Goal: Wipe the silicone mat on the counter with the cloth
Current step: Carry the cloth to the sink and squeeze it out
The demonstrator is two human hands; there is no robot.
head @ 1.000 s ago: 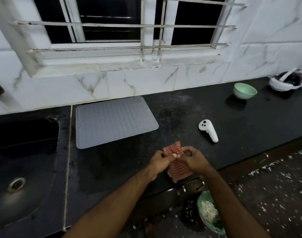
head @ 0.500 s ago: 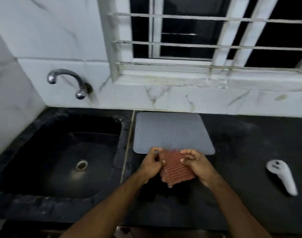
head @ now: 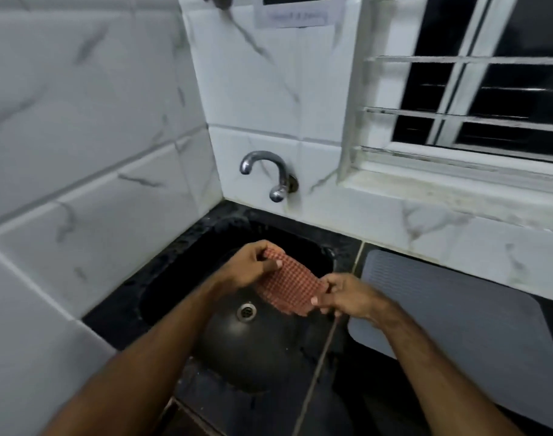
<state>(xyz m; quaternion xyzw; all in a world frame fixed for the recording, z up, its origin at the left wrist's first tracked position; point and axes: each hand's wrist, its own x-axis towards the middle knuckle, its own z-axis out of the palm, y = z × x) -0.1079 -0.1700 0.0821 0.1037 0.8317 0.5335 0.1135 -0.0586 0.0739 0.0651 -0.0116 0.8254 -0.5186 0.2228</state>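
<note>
Black sink (head: 174, 278) lies under both hands: left hand (head: 250, 265) and right hand (head: 347, 297) pinch the cloth (head: 289, 286); mat (head: 457, 309) cut off rightward.

I note both hands, left hand (head: 253, 265) and right hand (head: 347, 298), now hold the cloth (head: 289, 286) stretched over the sink (head: 180, 278), no longer above the counter beside the mat (head: 457, 309).
</note>
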